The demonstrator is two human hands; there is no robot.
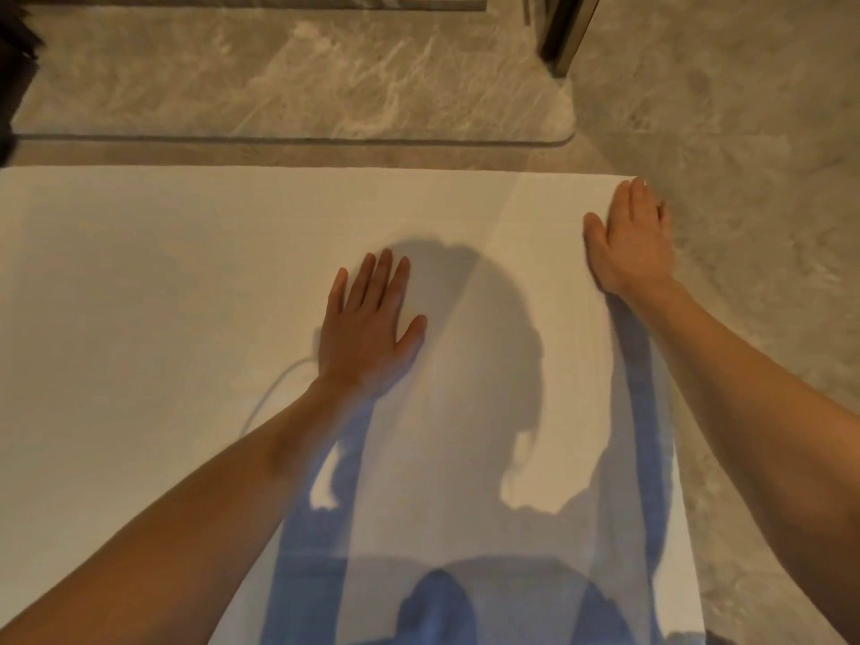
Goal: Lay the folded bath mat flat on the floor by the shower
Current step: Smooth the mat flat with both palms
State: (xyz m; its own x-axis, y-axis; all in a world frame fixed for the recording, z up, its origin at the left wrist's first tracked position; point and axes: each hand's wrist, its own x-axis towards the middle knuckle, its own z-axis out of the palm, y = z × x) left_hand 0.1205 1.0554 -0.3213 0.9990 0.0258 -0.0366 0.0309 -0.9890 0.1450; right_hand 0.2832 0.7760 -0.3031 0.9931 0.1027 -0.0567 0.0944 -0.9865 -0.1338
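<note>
The white bath mat (186, 281) lies spread out on the grey stone floor and fills most of the view. A faint crease runs down it right of the middle. My left hand (370, 325) rests palm down on the mat near its centre, fingers apart. At the mat's far right corner my right hand (630, 244) presses flat, fingertips at the edge. Neither hand holds anything. My shadow falls across the mat between my arms.
Just beyond the mat's far edge runs a raised stone sill (325, 114) of the shower. A dark metal door frame (565, 34) stands at the upper right. Bare stone floor (754, 179) lies to the right of the mat.
</note>
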